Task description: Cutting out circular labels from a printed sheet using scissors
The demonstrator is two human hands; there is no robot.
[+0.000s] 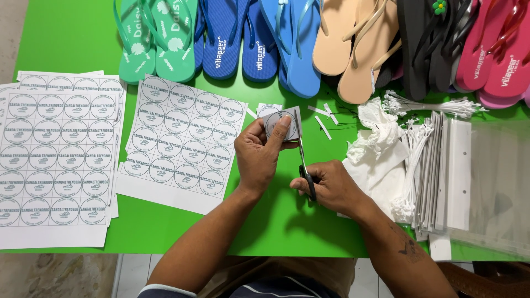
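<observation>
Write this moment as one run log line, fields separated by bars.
left hand: holds round paper label | right hand: works scissors, cutting label | table: green, label sheets, flip-flops

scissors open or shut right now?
Open. The scissors' blades stand apart in a narrow V along the edge of the round-label cutout pinched in the left hand; the right hand grips the handles.

Small paper square [282,123] with round label (held upright), black-handled scissors [305,165] cutting its right edge.
</observation>
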